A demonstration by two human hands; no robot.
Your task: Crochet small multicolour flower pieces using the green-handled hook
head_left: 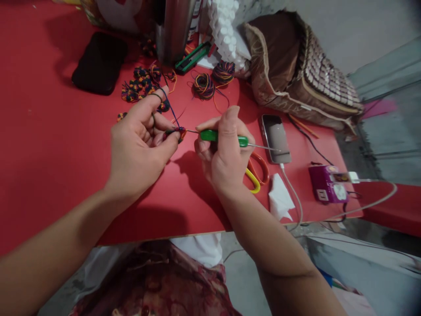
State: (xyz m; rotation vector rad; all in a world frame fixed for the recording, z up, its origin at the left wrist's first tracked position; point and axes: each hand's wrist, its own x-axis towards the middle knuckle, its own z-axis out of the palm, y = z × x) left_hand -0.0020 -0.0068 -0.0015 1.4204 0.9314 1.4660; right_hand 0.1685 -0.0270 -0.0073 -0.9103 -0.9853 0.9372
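Observation:
My left hand (pixel 141 140) pinches a small multicoloured piece of crochet work (pixel 180 131) between thumb and fingers. A dark blue strand of yarn (pixel 171 107) runs from the raised index finger down to that piece. In my right hand (pixel 226 149) is a crochet hook with a green handle (pixel 210 135), its thin metal shaft pointing left. The tip of the hook meets the crochet work, but how it sits in the stitches is too small to tell. Behind the left hand lie several small dark and orange crocheted pieces (pixel 140 85). Two balls of multicoloured yarn (pixel 203 86) rest farther back.
Scissors with orange and yellow handles (pixel 259 169) lie partly behind my right hand. On the right are a charging phone (pixel 276 138), white tissue (pixel 280 197) and a purple box (pixel 324 183). A black case (pixel 99 62), steel bottle (pixel 174 33), green cutter (pixel 193 58) and brown bag (pixel 276 48) stand toward the back.

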